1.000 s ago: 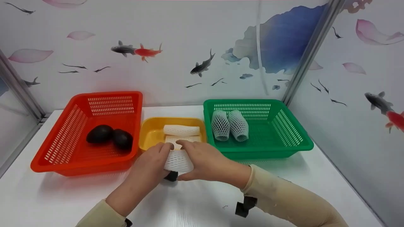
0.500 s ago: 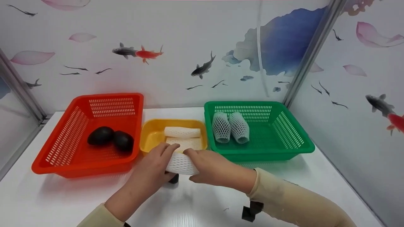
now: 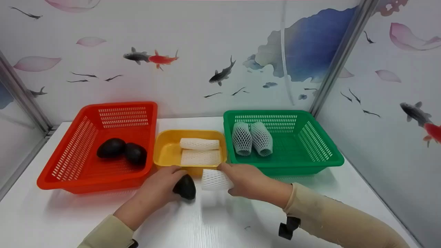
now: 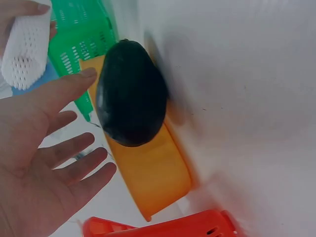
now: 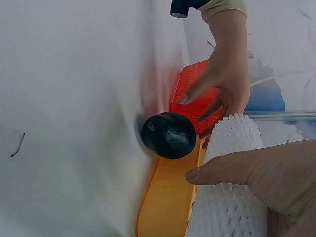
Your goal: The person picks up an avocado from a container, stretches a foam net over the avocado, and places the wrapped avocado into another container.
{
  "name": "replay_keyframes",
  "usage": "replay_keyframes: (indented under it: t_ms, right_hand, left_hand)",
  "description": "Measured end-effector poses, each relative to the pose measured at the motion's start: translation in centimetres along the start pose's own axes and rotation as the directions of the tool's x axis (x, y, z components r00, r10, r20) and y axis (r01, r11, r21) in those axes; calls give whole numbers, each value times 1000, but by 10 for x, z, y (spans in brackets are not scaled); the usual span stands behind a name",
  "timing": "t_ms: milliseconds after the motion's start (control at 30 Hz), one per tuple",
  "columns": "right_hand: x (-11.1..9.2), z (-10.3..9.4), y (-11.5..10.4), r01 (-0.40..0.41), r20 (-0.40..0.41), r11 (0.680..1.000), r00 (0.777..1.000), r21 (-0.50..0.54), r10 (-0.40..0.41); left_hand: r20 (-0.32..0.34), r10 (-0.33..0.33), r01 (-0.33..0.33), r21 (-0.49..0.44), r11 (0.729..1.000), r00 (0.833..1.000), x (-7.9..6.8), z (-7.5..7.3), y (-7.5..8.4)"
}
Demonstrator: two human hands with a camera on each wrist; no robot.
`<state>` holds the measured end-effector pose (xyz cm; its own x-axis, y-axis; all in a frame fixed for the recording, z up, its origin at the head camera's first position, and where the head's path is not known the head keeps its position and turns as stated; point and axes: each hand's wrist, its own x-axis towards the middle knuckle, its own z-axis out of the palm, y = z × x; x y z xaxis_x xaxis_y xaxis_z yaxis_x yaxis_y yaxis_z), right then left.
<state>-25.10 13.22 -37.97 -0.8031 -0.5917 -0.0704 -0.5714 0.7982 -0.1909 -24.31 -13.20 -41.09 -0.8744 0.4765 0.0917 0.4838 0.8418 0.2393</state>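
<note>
In the head view, my right hand (image 3: 249, 182) holds a white foam net sleeve (image 3: 216, 179), pinched at its right side by thumb and fingers. Left of it, on the table in front of the yellow bin, is a dark avocado (image 3: 186, 187). My left hand (image 3: 158, 187) is beside this avocado, overlapping its left side from above. The left wrist view shows the hand's fingers (image 4: 74, 148) spread apart, with the thumb tip close by the avocado (image 4: 131, 94). Across the sleeve in the right wrist view lies the right thumb (image 5: 227, 168).
A yellow bin (image 3: 162, 160) at the middle holds more foam sleeves (image 3: 200, 143). On the left, a red basket (image 3: 62, 172) contains two dark avocados (image 3: 112, 148). The green basket (image 3: 303, 160) on the right has two net-wrapped pieces (image 3: 242, 139). A patterned wall (image 3: 193, 31) stands behind.
Both hands were together at the foam sleeve above the avocado. The left hand has come off it, and the right hand has carried the sleeve rightward, leaving the avocado in plain sight.
</note>
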Motion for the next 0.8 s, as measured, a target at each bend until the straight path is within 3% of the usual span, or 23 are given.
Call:
replay_keyframes:
  t_ms: [133,467,800]
  right_hand:
    - [-3,1,7,-22,26,1000,999,-3,22]
    - [-10,6,13,-68,59,998,996,-15,69]
    - [-8,11,14,-59,90,997,994,-47,63]
  left_hand:
    - [22,16,-17,36,999,1000,7,4,-5]
    - [38,-41,40,46,998,998,12,14,-6]
    - [66,-76,76,5,997,995,16,20,-10]
